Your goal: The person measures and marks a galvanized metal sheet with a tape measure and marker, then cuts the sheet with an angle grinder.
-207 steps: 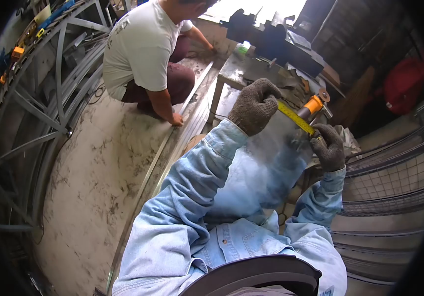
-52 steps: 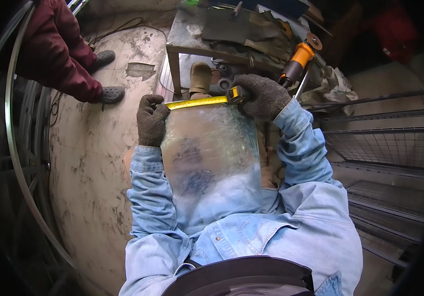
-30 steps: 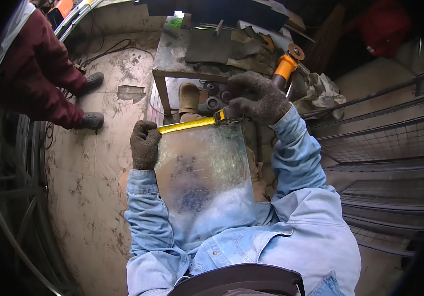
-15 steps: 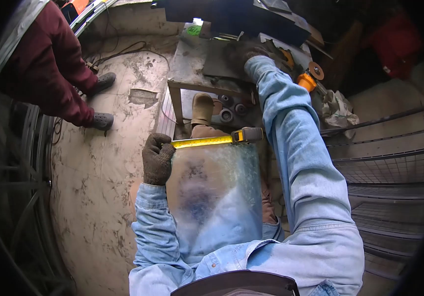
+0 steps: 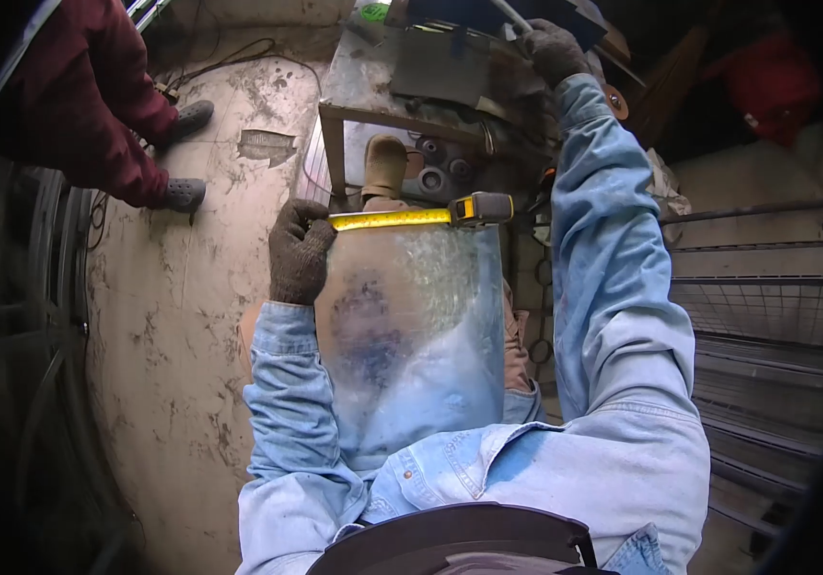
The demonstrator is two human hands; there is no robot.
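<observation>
My left hand (image 5: 298, 251), in a dark knit glove, grips the top left corner of a scratched clear plastic sheet (image 5: 411, 326) that stands on my lap. It also pins the end of a yellow tape measure (image 5: 402, 218) there. The blade lies along the sheet's top edge, and its case (image 5: 484, 206) hangs at the right corner with no hand on it. My right hand (image 5: 553, 50), gloved too, is stretched up to the metal table (image 5: 354, 113), fingers closed around a thin metal rod (image 5: 510, 15).
Another person in dark red clothing (image 5: 85, 96) and grey clogs (image 5: 179, 194) stands at the left. A grinder disc (image 5: 614, 102) shows behind my right sleeve. Wire mesh panels (image 5: 766, 307) lie at the right. A tan boot (image 5: 384, 165) and round parts (image 5: 430, 178) sit under the table.
My right hand let go of the tape measure case and reached up to the table, closing on the rod. The tape stays across the sheet's top edge, held by my left hand.
</observation>
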